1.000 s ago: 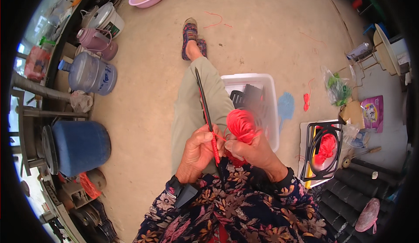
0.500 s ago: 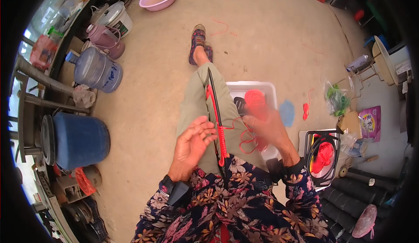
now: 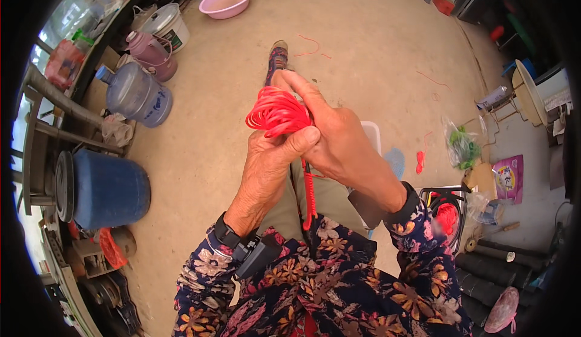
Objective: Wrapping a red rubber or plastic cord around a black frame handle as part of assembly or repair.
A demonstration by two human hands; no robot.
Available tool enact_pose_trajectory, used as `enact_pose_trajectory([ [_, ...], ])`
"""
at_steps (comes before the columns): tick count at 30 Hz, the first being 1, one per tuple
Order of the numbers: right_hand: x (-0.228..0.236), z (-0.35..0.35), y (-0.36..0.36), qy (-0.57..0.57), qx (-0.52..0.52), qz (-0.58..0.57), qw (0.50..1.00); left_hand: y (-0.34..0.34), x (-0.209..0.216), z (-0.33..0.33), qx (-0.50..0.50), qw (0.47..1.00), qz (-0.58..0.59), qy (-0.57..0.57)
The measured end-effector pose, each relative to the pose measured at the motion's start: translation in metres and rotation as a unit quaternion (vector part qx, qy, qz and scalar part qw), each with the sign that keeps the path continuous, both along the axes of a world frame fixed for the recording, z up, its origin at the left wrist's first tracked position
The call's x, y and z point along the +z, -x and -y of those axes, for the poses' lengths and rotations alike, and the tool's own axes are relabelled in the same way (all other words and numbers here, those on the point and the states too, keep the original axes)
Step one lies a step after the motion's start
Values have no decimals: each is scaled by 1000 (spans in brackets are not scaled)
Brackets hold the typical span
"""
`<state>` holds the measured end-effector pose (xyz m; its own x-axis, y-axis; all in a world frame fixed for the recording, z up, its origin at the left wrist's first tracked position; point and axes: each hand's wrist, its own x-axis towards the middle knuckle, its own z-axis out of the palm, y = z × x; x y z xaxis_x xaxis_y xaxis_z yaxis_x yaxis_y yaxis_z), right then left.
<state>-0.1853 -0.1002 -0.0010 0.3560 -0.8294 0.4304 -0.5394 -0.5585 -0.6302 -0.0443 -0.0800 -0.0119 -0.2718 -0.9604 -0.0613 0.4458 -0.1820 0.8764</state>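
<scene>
We hold a looped hank of red cord (image 3: 275, 112) above our khaki trousers (image 3: 289, 213), beyond and left of the white plastic tub's (image 3: 373, 136) visible right edge, our left hand (image 3: 266, 169) pinching its near underside with the thumb, while our right hand (image 3: 340, 138) bends about its right side with one finger stretched out; its thumb is hidden, so we cannot tell whether it grips. If our left thumb eased off, the slack loops could spill and tangle, and a hard tug might strain the red corded strip (image 3: 310, 196) below, should the two be joined behind our hands.
</scene>
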Motion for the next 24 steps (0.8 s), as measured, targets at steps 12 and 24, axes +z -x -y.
enact_pose_trajectory([
  [12,-18,-26,23,-299,152,226,914,4,46,3,-39,974,-168,146],
  [24,-33,-23,88,-390,298,642,589,-82,20,-3,-201,958,128,162],
])
